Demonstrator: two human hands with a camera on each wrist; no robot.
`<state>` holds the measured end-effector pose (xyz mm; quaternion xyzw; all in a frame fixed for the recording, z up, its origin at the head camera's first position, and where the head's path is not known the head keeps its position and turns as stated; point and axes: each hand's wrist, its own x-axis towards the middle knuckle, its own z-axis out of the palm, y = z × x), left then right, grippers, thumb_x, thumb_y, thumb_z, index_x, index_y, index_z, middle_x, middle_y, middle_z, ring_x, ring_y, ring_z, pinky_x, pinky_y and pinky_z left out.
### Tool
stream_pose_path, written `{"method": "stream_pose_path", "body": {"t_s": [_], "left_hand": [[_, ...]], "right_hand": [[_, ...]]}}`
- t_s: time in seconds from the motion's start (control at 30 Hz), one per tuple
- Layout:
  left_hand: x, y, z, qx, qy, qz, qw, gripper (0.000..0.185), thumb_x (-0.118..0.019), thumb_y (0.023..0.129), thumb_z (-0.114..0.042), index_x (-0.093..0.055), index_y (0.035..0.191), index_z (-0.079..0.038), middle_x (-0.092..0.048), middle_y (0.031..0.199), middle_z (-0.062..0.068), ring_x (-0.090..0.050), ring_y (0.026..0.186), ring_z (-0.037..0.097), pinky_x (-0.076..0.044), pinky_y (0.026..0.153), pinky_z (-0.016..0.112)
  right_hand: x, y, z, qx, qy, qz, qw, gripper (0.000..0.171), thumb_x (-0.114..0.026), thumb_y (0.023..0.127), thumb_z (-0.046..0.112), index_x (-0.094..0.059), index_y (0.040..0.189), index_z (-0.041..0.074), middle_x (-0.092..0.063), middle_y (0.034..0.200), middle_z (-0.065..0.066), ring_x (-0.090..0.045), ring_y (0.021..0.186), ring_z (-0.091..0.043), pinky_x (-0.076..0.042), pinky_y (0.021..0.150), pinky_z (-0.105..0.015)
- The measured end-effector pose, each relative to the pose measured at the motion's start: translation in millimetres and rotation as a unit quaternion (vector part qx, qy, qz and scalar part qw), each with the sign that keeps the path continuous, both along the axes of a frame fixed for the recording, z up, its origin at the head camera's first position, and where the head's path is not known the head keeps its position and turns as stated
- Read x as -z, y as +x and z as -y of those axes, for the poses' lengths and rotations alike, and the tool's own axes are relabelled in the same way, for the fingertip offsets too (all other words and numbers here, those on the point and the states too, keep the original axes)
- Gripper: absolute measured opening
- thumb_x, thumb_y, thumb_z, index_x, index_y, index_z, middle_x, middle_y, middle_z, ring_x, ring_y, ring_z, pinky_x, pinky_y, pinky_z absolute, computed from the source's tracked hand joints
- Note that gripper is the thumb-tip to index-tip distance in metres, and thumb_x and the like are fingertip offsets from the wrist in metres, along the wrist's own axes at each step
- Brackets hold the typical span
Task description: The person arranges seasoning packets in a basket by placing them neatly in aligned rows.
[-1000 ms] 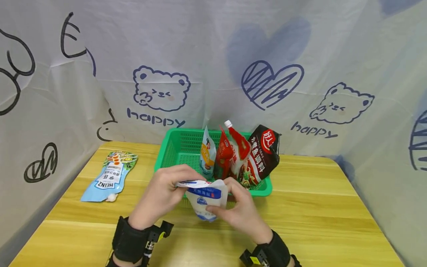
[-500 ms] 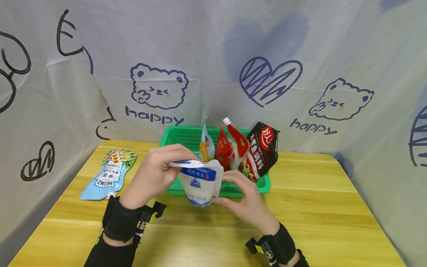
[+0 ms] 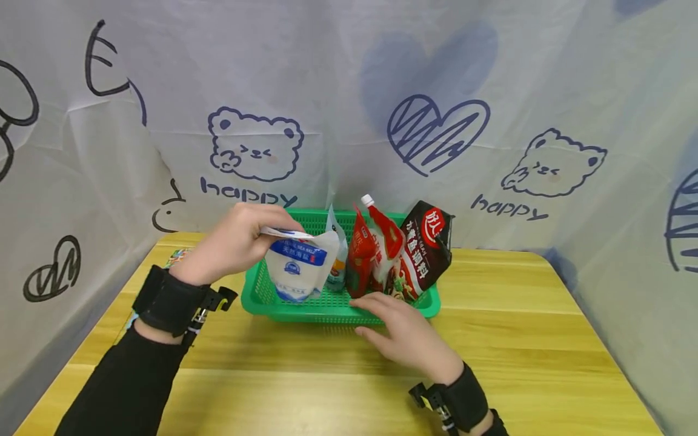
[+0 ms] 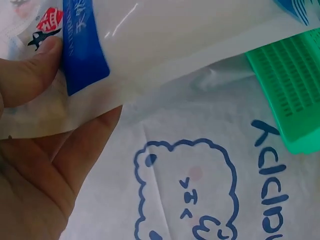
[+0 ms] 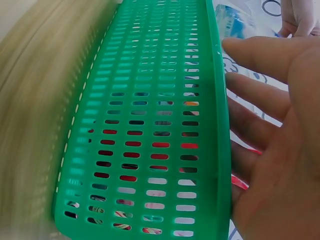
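My left hand (image 3: 240, 239) pinches the top edge of a white and blue sea salt bag (image 3: 297, 272), which hangs upright over the left part of a green basket (image 3: 343, 313). In the left wrist view, the thumb (image 4: 35, 75) presses on the bag's printed front. My right hand (image 3: 409, 339) is at the basket's front rim with fingers extended and holds nothing. The right wrist view has those fingers (image 5: 260, 95) along the rim; whether they all touch it, I cannot tell. How far the bag's bottom sits inside the basket is unclear.
Inside the basket stand a light blue and orange pouch (image 3: 336, 272), a red pouch (image 3: 361, 257), a white-capped red and white pouch (image 3: 388, 233) and a black seasoning bag (image 3: 428, 242). A Heinz pouch (image 3: 177, 257) lies left, mostly behind my left arm. A curtain backs the table (image 3: 518, 339).
The salt bag has moved left and forward, from in front of the basket to over its left part, in my left hand. My right hand has let go of it and stays near the front rim.
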<state>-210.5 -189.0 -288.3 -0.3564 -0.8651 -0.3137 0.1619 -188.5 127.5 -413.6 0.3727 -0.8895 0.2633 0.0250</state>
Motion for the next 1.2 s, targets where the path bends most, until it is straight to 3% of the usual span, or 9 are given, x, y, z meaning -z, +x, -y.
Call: {"method": "stream_pose_path", "body": {"t_s": [0.17, 0.3, 0.73, 0.97, 1.2], "left_hand": [[-2.7, -19.3, 3.4, 0.017, -0.038, 0.067, 0.9968, 0.051, -0.046, 0.087, 0.026, -0.081, 0.108, -0.006, -0.076, 0.104, 0.005, -0.074, 0.095, 0.022, -0.062, 0.084, 0.041], [2.7, -37.0, 3.3, 0.012, -0.065, 0.108, 0.9919, 0.053, -0.044, 0.088, 0.026, -0.081, 0.107, -0.007, -0.076, 0.106, 0.006, -0.073, 0.098, 0.023, -0.061, 0.088, 0.043], [24.9, -89.6, -5.1, 0.02, -0.143, 0.188, 0.9715, 0.037, -0.057, 0.093, 0.019, -0.083, 0.099, -0.006, -0.078, 0.098, 0.008, -0.074, 0.095, 0.027, -0.061, 0.087, 0.043], [37.8, -104.6, -10.5, 0.018, -0.149, 0.19, 0.9702, 0.042, -0.054, 0.09, 0.024, -0.084, 0.092, -0.006, -0.079, 0.095, 0.007, -0.074, 0.093, 0.026, -0.061, 0.087, 0.041], [40.1, -111.2, -20.0, 0.023, -0.165, 0.173, 0.9708, 0.039, -0.057, 0.089, 0.022, -0.084, 0.09, -0.007, -0.079, 0.092, 0.006, -0.074, 0.091, 0.025, -0.061, 0.088, 0.041]], "right_hand": [[0.7, -0.3, 0.2, -0.001, 0.014, -0.003, 1.0, 0.048, -0.075, 0.098, 0.025, -0.063, 0.143, 0.014, -0.066, 0.136, -0.002, -0.064, 0.122, -0.024, -0.054, 0.1, -0.047], [1.0, -0.9, 0.1, -0.001, 0.017, -0.008, 1.0, 0.049, -0.075, 0.097, 0.025, -0.062, 0.143, 0.015, -0.066, 0.135, -0.002, -0.065, 0.12, -0.023, -0.054, 0.099, -0.046], [2.4, -1.0, 1.4, 0.0, 0.025, -0.022, 0.999, 0.044, -0.071, 0.1, 0.024, -0.062, 0.143, 0.016, -0.066, 0.136, -0.002, -0.065, 0.12, -0.023, -0.054, 0.1, -0.046], [4.6, -1.9, 2.3, -0.005, 0.027, -0.033, 0.999, 0.043, -0.072, 0.1, 0.02, -0.063, 0.141, 0.014, -0.068, 0.133, -0.002, -0.067, 0.114, -0.021, -0.056, 0.097, -0.044], [4.8, -2.1, 1.3, -0.004, 0.027, -0.037, 0.999, 0.043, -0.072, 0.1, 0.022, -0.064, 0.141, 0.014, -0.068, 0.132, -0.001, -0.067, 0.113, -0.02, -0.056, 0.096, -0.044]]}}
